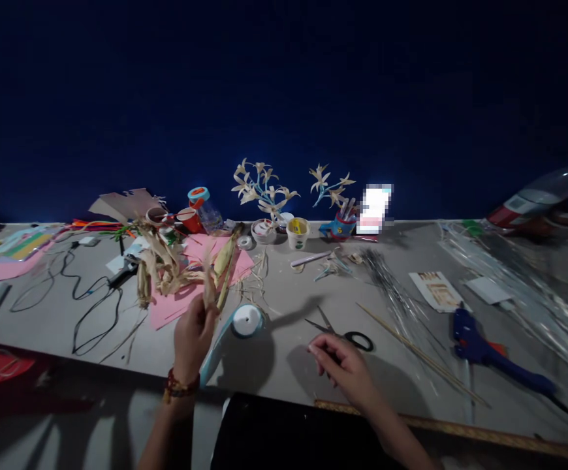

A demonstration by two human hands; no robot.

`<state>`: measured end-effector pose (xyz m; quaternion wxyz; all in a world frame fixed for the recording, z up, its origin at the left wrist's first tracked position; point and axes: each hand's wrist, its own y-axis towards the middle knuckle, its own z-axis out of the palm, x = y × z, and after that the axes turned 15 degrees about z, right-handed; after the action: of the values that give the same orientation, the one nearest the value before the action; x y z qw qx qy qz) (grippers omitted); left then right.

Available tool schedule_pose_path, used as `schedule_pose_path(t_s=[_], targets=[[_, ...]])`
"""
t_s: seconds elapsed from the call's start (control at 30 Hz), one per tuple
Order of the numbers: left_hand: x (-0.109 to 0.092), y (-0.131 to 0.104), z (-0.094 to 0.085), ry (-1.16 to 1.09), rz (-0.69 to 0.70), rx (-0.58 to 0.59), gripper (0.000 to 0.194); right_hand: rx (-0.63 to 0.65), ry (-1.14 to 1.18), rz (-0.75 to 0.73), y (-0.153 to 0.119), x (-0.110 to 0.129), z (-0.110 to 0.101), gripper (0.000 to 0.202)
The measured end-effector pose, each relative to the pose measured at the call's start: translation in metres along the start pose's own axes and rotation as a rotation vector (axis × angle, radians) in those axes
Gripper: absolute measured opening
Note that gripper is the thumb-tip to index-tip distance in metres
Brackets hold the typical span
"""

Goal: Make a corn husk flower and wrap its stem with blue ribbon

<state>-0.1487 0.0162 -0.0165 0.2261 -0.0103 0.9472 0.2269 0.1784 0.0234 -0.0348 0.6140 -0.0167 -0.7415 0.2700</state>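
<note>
My left hand [194, 333] is closed around a dried corn husk strip [209, 282], which sticks up from the fingers. Just right of that wrist lies a roll of light blue ribbon [247, 321], its loose end running down to the table edge. My right hand [340, 362] hovers over the table with its fingers loosely curled and somewhat apart, and no object shows in it. Black-handled scissors [357, 340] lie right behind it, blades partly spread. Beyond my left hand, a heap of dried corn husks [164, 261] rests on pink paper [166, 308].
Husk flowers on blue stems [264, 189] stand at the back beside a white tub [297, 234]. At right are thin sticks [411, 346], wires [392, 281], a blue glue gun [484, 349] and a plastic bottle [543, 196]. Black cables [98, 326] lie left.
</note>
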Motion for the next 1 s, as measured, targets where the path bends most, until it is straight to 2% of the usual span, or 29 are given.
schedule_pose_path(t_s=[0.07, 0.17, 0.27, 0.37, 0.5, 0.63, 0.77, 0.87, 1.0], targets=[[-0.002, 0.006, 0.003, 0.190, 0.049, 0.170, 0.027, 0.006, -0.031, -0.020, 0.000, 0.003, 0.001, 0.034], [0.009, 0.028, -0.002, 0.229, 0.113, 0.280, 0.025, -0.014, -0.040, -0.032, -0.002, 0.001, -0.001, 0.035], [0.030, 0.059, -0.015, 0.273, 0.158, 0.274, 0.024, -0.046, -0.002, -0.008, -0.004, -0.005, -0.004, 0.038], [0.054, 0.089, -0.026, 0.381, 0.072, 0.185, 0.032, -0.060, 0.038, 0.028, -0.008, -0.011, -0.006, 0.041], [0.074, 0.115, -0.019, 0.435, 0.035, 0.238, 0.034, -0.053, 0.026, 0.032, -0.011, -0.012, -0.006, 0.040], [0.078, 0.119, -0.012, 0.434, 0.069, 0.343, 0.030, -0.075, 0.012, 0.008, -0.011, -0.010, -0.008, 0.038], [0.080, 0.120, -0.020, 0.452, 0.031, 0.387, 0.031, -0.080, 0.019, 0.019, -0.010, -0.012, -0.010, 0.038], [0.083, 0.133, -0.020, 0.485, -0.031, 0.387, 0.034, -0.051, 0.002, 0.033, -0.008, -0.012, -0.009, 0.036], [0.082, 0.155, -0.003, 0.500, -0.113, 0.433, 0.031, -0.037, -0.056, -0.013, -0.008, -0.008, -0.005, 0.034]])
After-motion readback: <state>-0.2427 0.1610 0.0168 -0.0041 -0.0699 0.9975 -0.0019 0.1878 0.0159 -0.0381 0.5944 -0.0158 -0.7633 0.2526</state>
